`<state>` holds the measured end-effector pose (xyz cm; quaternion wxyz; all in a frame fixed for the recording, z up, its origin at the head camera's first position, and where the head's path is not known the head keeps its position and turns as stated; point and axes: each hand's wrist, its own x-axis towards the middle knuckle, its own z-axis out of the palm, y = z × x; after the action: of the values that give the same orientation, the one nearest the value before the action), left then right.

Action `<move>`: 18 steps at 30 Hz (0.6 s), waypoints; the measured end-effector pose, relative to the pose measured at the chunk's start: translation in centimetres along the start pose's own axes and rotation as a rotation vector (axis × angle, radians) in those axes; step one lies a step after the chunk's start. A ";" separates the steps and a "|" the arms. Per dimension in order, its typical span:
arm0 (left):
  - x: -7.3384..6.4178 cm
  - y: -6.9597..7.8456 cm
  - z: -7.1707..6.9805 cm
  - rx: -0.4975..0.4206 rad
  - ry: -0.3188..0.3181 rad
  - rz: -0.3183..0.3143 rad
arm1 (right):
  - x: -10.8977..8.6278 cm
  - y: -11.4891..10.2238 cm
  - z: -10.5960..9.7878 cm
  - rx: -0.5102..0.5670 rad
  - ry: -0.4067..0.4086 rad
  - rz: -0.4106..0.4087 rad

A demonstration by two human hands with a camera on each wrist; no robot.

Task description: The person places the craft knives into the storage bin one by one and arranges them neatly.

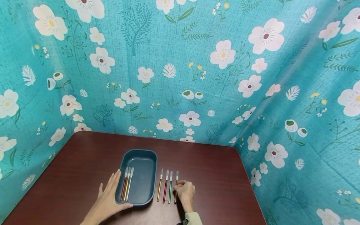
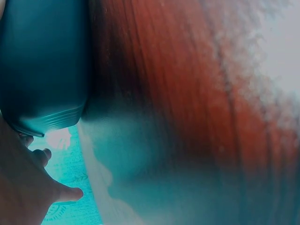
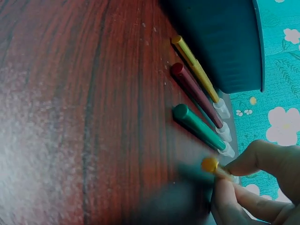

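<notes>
My left hand point(image 1: 107, 200) rests against the left side of a dark blue tray point(image 1: 143, 189), fingers stretched along its rim and thumb at the near corner. Inside the tray, a red, a gold and a silver craft knife with clear caps point(image 1: 127, 187) lie side by side. With thumb and fingertips my right hand point(image 1: 186, 192) pinches another gold craft knife point(image 3: 209, 164), whose cap points away. Left of that hand, a green craft knife point(image 3: 197, 125), a red craft knife point(image 3: 194, 91) and a gold craft knife point(image 3: 193, 61) lie in a row beside the tray.
Everything stands on a dark red-brown wooden table point(image 1: 213, 175) with rounded far corners. A teal curtain with white flowers point(image 1: 168, 78) hangs behind and along both sides. Light glares off the table surface in both wrist views.
</notes>
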<state>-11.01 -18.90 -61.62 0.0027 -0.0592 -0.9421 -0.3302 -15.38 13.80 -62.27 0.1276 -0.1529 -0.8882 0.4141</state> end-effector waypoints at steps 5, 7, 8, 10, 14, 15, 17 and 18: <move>0.0 0.0 0.0 0.000 0.008 0.014 | 0.1 -0.1 -0.1 -0.009 0.024 -0.014; 0.1 0.0 0.0 0.004 0.010 0.016 | 0.2 -0.4 -0.3 -0.002 0.022 -0.011; 0.1 0.0 0.0 0.005 0.009 0.015 | 0.2 -0.6 -0.4 0.009 0.015 -0.002; 0.1 0.0 0.0 0.006 0.006 0.012 | 0.2 -1.1 -0.6 0.031 -0.004 0.015; 0.0 0.1 -0.1 0.002 -0.006 0.000 | 0.1 -2.5 -0.9 0.098 -0.041 0.026; 0.0 0.1 -0.1 0.001 -0.009 -0.002 | 0.1 -2.9 -1.0 0.109 -0.045 0.026; 0.0 0.2 -0.1 0.002 -0.017 -0.009 | -0.1 -3.7 -1.0 0.133 -0.046 0.014; 0.0 0.2 -0.1 0.003 -0.020 -0.011 | -0.1 -4.0 -1.0 0.141 -0.044 0.003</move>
<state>-11.01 -18.79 -61.38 -0.0083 -0.0573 -0.9428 -0.3284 -15.59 11.99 -58.54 0.1181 -0.1356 -0.8591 0.4792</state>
